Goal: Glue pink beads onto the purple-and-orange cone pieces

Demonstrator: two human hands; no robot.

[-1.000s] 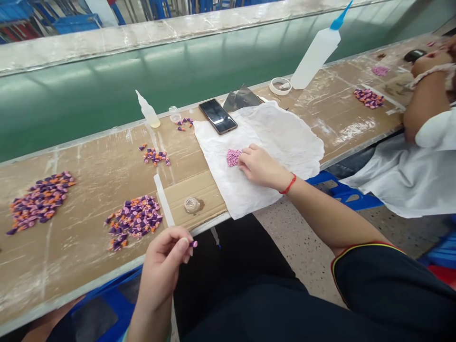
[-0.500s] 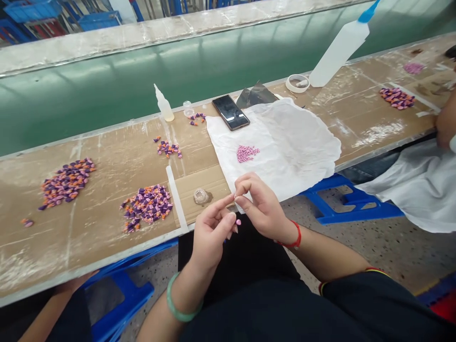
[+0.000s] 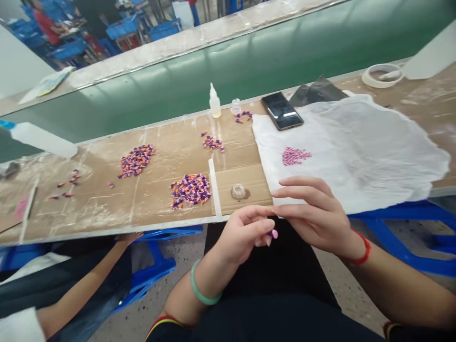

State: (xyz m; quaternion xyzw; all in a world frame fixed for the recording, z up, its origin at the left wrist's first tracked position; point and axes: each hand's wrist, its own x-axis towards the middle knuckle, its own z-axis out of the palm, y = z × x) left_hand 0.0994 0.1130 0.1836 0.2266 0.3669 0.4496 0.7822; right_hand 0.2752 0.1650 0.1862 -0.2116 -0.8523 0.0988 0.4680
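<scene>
My left hand [image 3: 242, 235] pinches a small purple-and-pink piece [image 3: 274, 234] between thumb and fingers, its pink end showing. The left index finger stretches out to the right. My right hand [image 3: 317, 216] has its fingers extended and apart, with fingertips meeting or nearly meeting the tip of the left index. Whether a tiny bit lies there I cannot tell. Just beyond the left hand sits a small clear pot [image 3: 238, 191] on cardboard. A heap of purple, pink and orange pieces [image 3: 190, 191] lies to its left. Tiny pink bits [image 3: 295, 156] are spread on a white cloth [image 3: 342, 142].
A phone [image 3: 282, 110] rests on the cloth's far edge. Behind are a dropper bottle [image 3: 214, 102] and a tape roll [image 3: 382, 76]. More piles of pieces [image 3: 137, 160] lie leftward, near a large bottle [image 3: 44, 138]. A co-worker's arm [image 3: 89, 282] is at lower left.
The view has swung left, so things appear shifted right. My right hand's fingers, pinched together at the left index tip before, are now straightened and spread. The left hand keeps its piece.
</scene>
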